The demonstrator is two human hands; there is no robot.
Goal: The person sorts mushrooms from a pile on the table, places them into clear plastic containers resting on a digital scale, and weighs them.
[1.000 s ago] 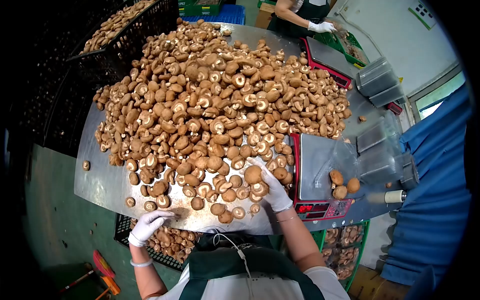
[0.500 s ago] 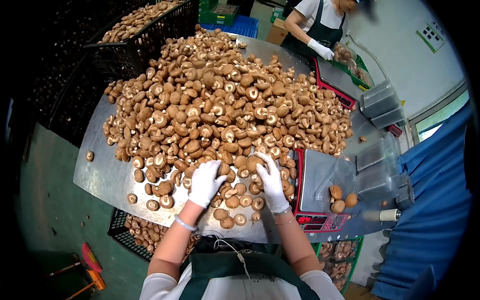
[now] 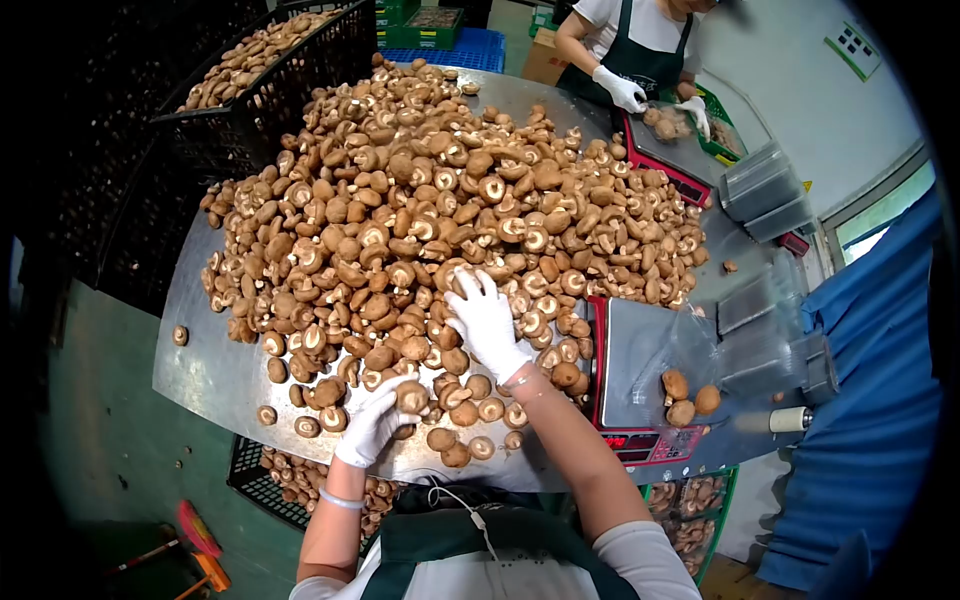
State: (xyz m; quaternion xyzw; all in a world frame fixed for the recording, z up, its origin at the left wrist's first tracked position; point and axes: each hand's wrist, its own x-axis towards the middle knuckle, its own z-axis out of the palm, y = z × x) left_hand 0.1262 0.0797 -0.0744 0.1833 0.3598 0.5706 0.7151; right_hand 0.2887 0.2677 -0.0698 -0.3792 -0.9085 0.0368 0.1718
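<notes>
A large heap of brown shiitake mushrooms (image 3: 370, 235) covers the metal table. My left hand (image 3: 370, 428), in a white glove, is near the front edge with its fingers closed round a shiitake mushroom (image 3: 411, 397), cap facing up. Further in, my gloved right hand (image 3: 487, 325) reaches over the front of the heap. Its fingers are spread and touch mushrooms there; I see nothing gripped in it. Several loose mushrooms (image 3: 441, 438) lie on the table between my forearms.
On the right stands a red scale (image 3: 640, 360) with a clear plastic bag and three mushrooms on its right side. Clear plastic tubs (image 3: 755, 355) are stacked beyond. A black crate (image 3: 250, 115) of mushrooms stands back left. A co-worker (image 3: 640, 60) handles a pack at another scale.
My right hand has moved left and further into the heap, away from the mushroom it held. My left hand has drawn back toward the table edge, now with a mushroom. The co-worker lifted a pack over the scale.
</notes>
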